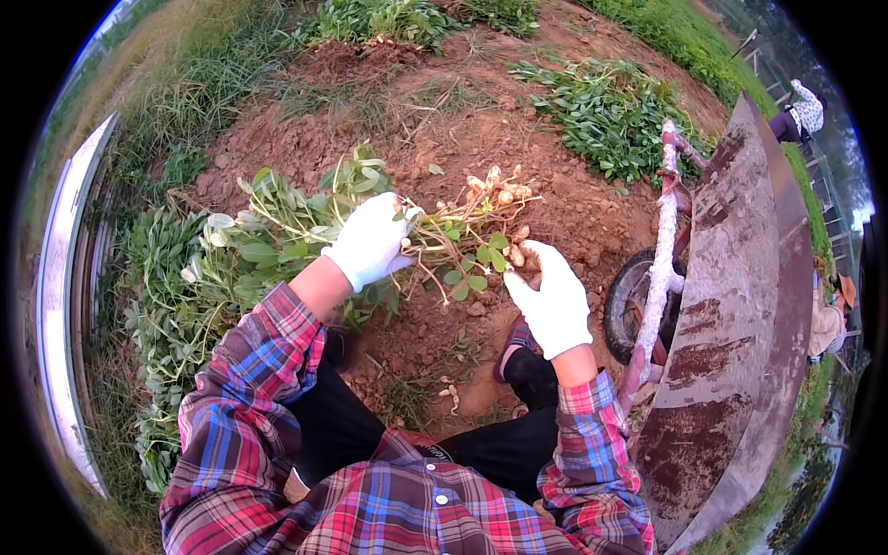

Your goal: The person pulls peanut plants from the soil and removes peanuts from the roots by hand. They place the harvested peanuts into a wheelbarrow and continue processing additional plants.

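My left hand [371, 239], in a white glove, grips the stems of an uprooted peanut plant [298, 222]. Its leafy tops spread to the left of that hand, and its roots stick out to the right. Pale peanut pods [496, 184] hang in a cluster at the root end. My right hand [551, 298], also in a white glove, has thumb and fingers at a few pods [517, 253] on the near side of the roots. Whether those fingers are closed on a pod is hard to make out. A few loose peanuts [451, 397] lie on the soil between my feet.
A wheelbarrow with a worn metal tray [721, 333] and black tyre [628, 305] stands close on my right. Piles of peanut plants lie at left [173, 333], far right [610, 111] and ahead [388, 21]. Long pale boards [66, 298] edge the left. Two people [807, 111] are beyond the wheelbarrow.
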`<state>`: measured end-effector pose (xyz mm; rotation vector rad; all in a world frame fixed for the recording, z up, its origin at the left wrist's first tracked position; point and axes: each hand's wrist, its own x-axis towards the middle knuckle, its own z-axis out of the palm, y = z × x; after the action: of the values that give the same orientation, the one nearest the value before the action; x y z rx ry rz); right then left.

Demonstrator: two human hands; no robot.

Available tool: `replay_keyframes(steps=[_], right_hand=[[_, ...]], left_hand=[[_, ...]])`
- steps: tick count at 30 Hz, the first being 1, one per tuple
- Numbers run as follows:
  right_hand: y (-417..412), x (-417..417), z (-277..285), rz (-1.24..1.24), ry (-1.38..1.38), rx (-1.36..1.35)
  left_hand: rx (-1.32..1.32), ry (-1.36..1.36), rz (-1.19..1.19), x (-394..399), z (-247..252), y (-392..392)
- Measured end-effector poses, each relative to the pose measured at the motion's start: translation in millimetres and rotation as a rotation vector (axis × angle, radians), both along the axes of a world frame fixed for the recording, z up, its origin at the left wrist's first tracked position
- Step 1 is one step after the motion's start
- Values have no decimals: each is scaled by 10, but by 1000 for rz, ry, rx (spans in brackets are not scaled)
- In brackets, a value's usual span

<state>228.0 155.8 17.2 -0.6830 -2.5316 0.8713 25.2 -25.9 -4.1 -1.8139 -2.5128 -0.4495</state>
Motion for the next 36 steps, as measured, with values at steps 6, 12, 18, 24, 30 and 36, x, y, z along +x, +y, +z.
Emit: replay_keyframes(steps=[6,12,18,24,30,36], right_hand=[[7,-56,-47,-73,20,-246],[123,-48,-94,-71,0,-511],[155,-34,86,73,153,-907],[177,26,194,103,73,-1129],[190,23,119,201,87,-1226],[188,12,53,205,134,-1349]], left_hand=[[6,10,-23,-3,-63,-10],[100,36,-45,-10,-76,8],[132,73,-113,-128,-174,-14],[151,-12,-161,-173,-233,-13],[90,-116,-166,-237,-262,-32],[-22,-207,-140,-256,-244,-51]])
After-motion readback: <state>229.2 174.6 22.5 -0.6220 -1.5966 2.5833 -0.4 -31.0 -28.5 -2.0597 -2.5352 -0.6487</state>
